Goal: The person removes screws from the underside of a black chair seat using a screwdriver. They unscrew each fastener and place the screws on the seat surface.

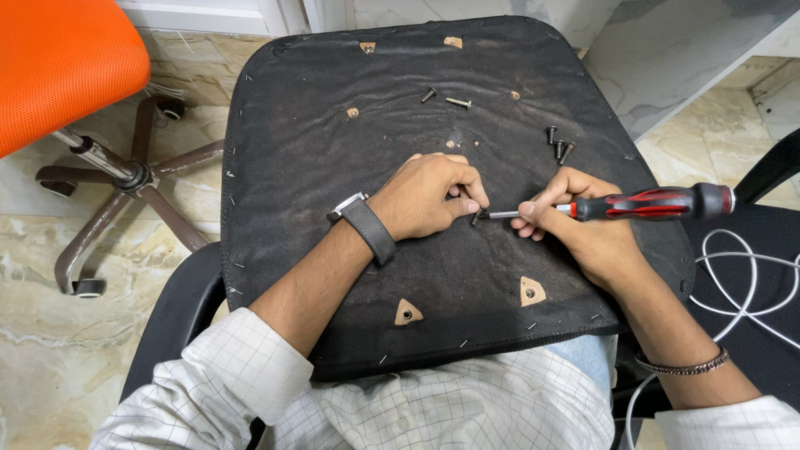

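Mostly hidden: screw [476, 217] between hands' fingertips [467, 207].

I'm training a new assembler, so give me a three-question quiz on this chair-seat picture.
1. True or false: the right hand holds the red and black screwdriver.
2. What does the left hand pinch at the screwdriver's tip? A) a small dark screw B) a white cable C) a castor
3. Fill in: the upturned seat base rests on the person's ____.

Key: 1 true; 2 A; 3 lap.
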